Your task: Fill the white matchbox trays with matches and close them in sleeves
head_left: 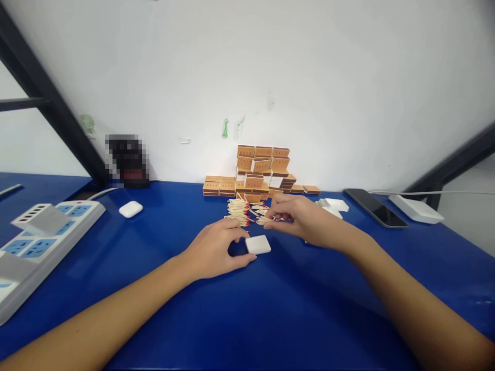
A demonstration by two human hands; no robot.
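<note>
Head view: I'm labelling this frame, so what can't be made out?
In the head view:
Power strip: near end cut off by the left edge.
Dark object: blurred by pixelation.
Matchboxes: lettering too small to read.
Matches at the right hand: partly hidden by its fingers.

Between the forearms (127, 306), the worktop (247, 319) offers a broad approach to the small white box (258, 244). Beyond it, loose matches (237, 210) and stacked matchboxes (263, 168) block the way — the wall (328, 93) stands behind. A power strip (37, 248) obstructs the left, a phone (375, 207) the far right.
</note>
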